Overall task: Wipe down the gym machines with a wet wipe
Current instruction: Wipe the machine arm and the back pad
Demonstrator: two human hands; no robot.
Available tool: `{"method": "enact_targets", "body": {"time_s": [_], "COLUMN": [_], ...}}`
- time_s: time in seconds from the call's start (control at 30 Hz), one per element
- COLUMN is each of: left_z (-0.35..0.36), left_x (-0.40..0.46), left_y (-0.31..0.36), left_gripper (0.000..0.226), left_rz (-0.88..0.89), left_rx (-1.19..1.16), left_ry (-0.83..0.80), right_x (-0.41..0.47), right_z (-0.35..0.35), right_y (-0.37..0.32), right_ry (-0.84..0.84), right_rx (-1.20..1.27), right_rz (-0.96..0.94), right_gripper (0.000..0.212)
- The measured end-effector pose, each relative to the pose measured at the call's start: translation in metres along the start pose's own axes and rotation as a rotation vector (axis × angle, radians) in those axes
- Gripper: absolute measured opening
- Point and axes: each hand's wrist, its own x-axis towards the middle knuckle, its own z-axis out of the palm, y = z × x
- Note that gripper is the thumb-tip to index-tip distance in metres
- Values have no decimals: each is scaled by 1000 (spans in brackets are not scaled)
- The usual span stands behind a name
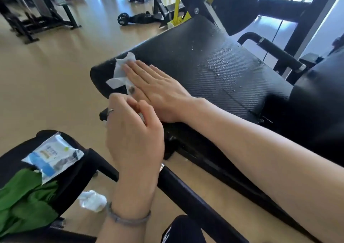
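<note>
Wiping the front edge of the bench pad, one wipe under my flat hand.

Head view: my right hand [154,86] lies flat, fingers extended and close together, pressing the wet wipe [122,71] against the front corner of the black seat pad [214,64]; my left hand [134,131] hovers just beside it, fingers loosely curled, and whether they pinch the wipe's near edge I cannot tell. Droplets bead further back on the pad. The wipe packet [54,157] rests on another seat beside a green cloth [24,196]. Risk, as I judge it: the wipe overhangs the edge and could bunch or slide off, and those droplets may go unwiped.
</note>
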Motion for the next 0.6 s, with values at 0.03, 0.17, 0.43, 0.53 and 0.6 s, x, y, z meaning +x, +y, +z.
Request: {"method": "enact_targets", "body": {"time_s": [0.03,0.17,0.43,0.53,0.6], "left_z": [0,2,5,5,5], "left_x": [2,17,19,19,17], "left_y": [0,-7,-16,-16,-15], "left_gripper": [8,31,56,49,50], "left_rz": [-63,-327,-214,-215,-204], "left_rx": [-56,-165,26,55,73], "left_ry": [11,-253,-388,-388,-377], "right_x": [3,-8,-52,0,14], "right_z": [-2,-11,1,-7,-8], "right_y": [8,56,0,13,14], "right_ry": [-6,-16,30,-13,-28], "right_rx": [3,26,32,73,70], "right_rz": [36,391,242,276,265], "right_gripper": [58,60,61,60,60]}}
